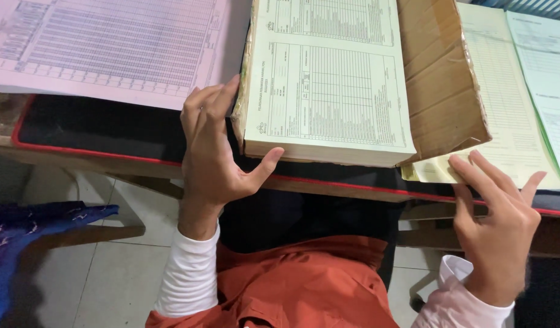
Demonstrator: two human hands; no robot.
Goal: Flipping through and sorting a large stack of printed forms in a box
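The left hand [210, 152] rests against the near left corner of a thick pad of pale yellow-green forms [328, 91], fingers spread up its left edge and the thumb pressed on the front edge; it steadies the pad rather than closing around it. The right hand [495, 218] lies open, fingers splayed, with its fingertips [459, 164] on loose yellow sheets [505, 121] just right of the pad, pinning them flat. The pad sits between the two hands at the front edge of the worktop [98, 130], on a brown cardboard backing [441, 85] that sticks out toward the right hand.

The block looks heavy and fairly stiff as a whole, though its top leaves are thin and would slide or crease easily. The safest hold seems to be at the bound left edge or under the cardboard, not by the top sheets. Beyond the left hand lies a pink printed sheet [110, 42].
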